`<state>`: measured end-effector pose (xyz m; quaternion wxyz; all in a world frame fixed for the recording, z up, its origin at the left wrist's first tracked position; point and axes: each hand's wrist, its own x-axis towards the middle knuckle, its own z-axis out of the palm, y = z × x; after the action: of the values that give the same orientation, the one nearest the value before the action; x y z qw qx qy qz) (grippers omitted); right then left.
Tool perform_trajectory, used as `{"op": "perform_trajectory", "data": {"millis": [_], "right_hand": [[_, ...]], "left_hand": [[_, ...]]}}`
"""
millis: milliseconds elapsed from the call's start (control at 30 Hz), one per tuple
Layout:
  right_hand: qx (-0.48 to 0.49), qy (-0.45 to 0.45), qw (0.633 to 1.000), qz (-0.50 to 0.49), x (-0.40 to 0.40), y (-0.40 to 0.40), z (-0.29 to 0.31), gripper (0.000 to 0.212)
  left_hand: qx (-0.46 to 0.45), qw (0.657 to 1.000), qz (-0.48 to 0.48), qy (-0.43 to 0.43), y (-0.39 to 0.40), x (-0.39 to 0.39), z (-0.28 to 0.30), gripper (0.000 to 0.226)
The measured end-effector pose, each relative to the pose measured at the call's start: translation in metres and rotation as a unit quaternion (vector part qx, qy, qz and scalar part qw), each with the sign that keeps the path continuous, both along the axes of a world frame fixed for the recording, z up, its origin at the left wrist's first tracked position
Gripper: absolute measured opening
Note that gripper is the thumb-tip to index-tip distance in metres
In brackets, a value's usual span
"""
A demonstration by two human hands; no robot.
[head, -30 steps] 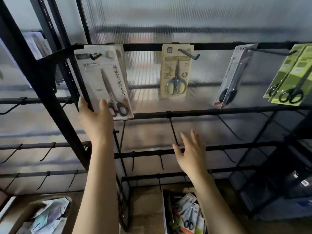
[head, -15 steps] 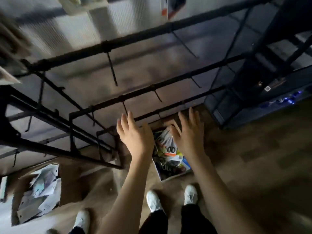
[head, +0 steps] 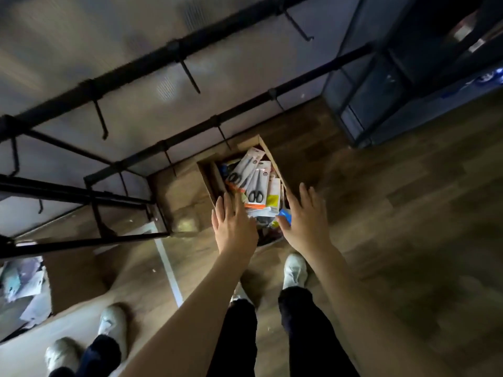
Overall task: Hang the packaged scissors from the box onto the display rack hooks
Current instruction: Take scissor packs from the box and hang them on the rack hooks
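your left hand (head: 234,225) and right hand (head: 305,222) spread empty above the open brown cardboard box (head: 275,162) on the floor, white-carded black-handled packaged scissors (head: 255,185) lying on top inside, handles toward you, blades pointing toward the black metal display rack (head: 174,56)

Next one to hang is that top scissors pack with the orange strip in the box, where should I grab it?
Pinch the orange-strip scissors pack by its near, orange bottom edge, coming from above with the left hand. It lies flat on top of the pile in the box, near edge exposed, leaving the far hang-hole end free.
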<state>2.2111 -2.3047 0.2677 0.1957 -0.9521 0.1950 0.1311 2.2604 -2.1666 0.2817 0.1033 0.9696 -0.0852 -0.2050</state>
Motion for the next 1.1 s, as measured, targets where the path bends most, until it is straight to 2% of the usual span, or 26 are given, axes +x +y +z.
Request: {"op": "perform_trajectory", "data": {"millis": [233, 333, 400, 533, 800, 1000, 1100], "right_hand": [[-0.006, 0.067, 0.995, 0.08, 0.042, -0.005, -0.138, 0.064], [-0.02, 0.059, 0.991, 0.122, 0.057, 0.002, -0.198, 0.063], [-0.032, 0.041, 0.989, 0.135, 0.067, 0.007, -0.231, 0.06], [-0.042, 0.063, 0.986, 0.152, 0.099, -0.003, -0.288, 0.057], [-0.097, 0.091, 0.975, 0.176, 0.157, -0.03, -0.367, 0.069], [-0.17, 0.073, 0.965, 0.184, 0.168, -0.023, -0.391, 0.065], [-0.183, 0.069, 0.961, 0.194, 0.167, -0.021, -0.395, 0.066]], "left_hand": [[0.117, 0.987, -0.11, -0.002, 0.017, 0.041, -0.132, 0.067], [0.162, 0.97, -0.181, -0.009, 0.019, 0.06, -0.184, 0.068], [0.176, 0.965, -0.195, -0.007, 0.019, 0.072, -0.216, 0.067], [0.156, 0.975, -0.16, -0.004, 0.013, 0.099, -0.279, 0.064], [0.091, 0.993, -0.074, -0.006, -0.013, 0.156, -0.384, 0.06], [0.061, 0.994, -0.085, 0.002, -0.024, 0.182, -0.419, 0.061], [0.051, 0.995, -0.079, 0.019, -0.02, 0.192, -0.427, 0.055]]}}
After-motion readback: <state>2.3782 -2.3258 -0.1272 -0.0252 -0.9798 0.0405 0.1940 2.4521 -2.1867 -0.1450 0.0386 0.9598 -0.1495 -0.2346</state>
